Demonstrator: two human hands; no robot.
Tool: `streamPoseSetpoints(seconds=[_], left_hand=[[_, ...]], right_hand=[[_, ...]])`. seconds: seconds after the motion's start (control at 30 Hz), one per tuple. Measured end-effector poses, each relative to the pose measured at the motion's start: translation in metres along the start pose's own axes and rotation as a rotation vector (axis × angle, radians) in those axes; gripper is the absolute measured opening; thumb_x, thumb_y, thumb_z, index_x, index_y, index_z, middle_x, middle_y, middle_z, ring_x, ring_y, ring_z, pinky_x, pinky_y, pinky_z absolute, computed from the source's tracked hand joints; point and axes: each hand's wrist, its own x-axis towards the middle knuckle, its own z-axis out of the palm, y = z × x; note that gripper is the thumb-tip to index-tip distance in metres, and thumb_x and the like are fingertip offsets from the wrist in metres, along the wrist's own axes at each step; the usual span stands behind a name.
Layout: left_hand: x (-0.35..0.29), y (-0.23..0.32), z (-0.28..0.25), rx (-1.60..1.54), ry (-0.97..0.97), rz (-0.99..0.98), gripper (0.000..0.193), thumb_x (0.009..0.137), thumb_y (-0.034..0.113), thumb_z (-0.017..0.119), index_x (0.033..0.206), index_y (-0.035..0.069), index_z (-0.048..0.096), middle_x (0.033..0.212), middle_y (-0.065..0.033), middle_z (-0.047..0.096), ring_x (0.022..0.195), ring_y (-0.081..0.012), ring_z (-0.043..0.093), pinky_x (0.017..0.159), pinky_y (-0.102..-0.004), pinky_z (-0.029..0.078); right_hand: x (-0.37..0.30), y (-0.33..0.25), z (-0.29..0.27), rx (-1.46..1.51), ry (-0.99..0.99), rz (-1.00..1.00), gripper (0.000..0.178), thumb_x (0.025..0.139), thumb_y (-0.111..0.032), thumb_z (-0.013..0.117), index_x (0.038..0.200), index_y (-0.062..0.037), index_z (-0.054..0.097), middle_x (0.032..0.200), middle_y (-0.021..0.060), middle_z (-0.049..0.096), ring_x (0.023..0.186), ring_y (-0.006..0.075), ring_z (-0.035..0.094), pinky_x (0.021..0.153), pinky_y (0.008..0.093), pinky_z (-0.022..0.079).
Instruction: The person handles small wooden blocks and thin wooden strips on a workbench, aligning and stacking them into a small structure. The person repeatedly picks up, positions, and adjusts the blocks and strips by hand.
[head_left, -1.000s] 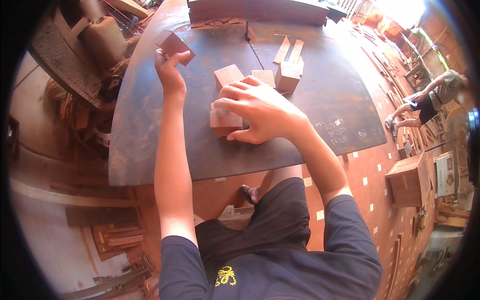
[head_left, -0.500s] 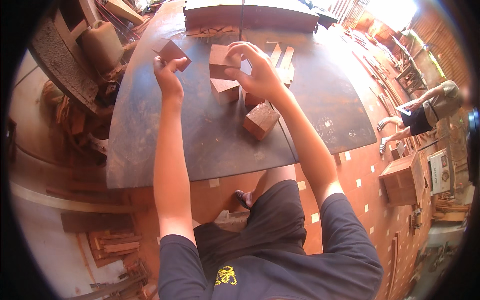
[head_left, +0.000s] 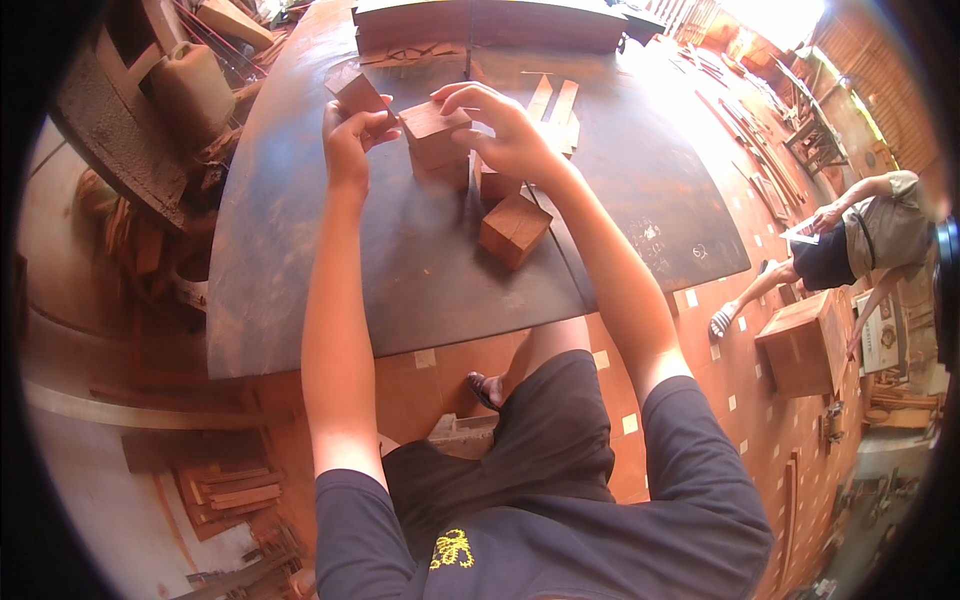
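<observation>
My left hand point(head_left: 352, 145) is closed on a reddish-brown wooden block point(head_left: 364, 95), raised above the table with one end washed out by glare. Close beside it, the fingers and thumb of my right hand point(head_left: 500, 128) grip another wooden block point(head_left: 432, 130). This second block is over a lower block point(head_left: 445, 174); whether the two touch I cannot tell. Partly covered by my right hand is a further block point(head_left: 497, 183). Nearer to me, a separate block point(head_left: 515, 230) sits on the dark table point(head_left: 420, 290).
Pale wood strips point(head_left: 563, 102) lie beyond my right hand. A long wooden piece point(head_left: 415, 38) stands at the table's far side. On the left is a plastic jug point(head_left: 190, 90). To the right, a person point(head_left: 865, 225) walks near a wooden box point(head_left: 803, 343).
My left hand has brought its block right and closer to the other one. My right hand has shifted slightly left with its block. The person at right has stepped nearer the box.
</observation>
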Motion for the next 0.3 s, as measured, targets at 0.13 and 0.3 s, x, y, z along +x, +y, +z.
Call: streamPoseSetpoints(seconds=[0.13,0.3], left_hand=[[-0.002,-0.004,-0.001,-0.017,-0.04,-0.023,0.033,0.081,0.002,0.056,0.113,-0.004,0.047,0.11,-0.0199,0.067,0.089,-0.0285,0.071,0.075,-0.0385,0.062],[0.002,-0.003,-0.003,-0.018,-0.063,-0.019,0.037,0.081,0.004,0.056,0.117,-0.003,0.046,0.112,-0.0213,0.067,0.091,-0.0313,0.071,0.078,-0.0407,0.062]], right_hand=[[-0.004,-0.004,0.002,-0.07,0.018,0.001,0.03,0.088,-0.001,0.065,0.117,-0.0063,0.061,0.138,0.0091,0.056,0.127,0.0231,0.054,0.109,0.0399,0.045],[-0.011,0.016,-0.035,-0.134,0.154,0.133,0.043,0.094,-0.015,0.067,0.135,-0.0128,0.055,0.147,0.0096,0.051,0.136,0.0249,0.049,0.111,0.0427,0.042]])
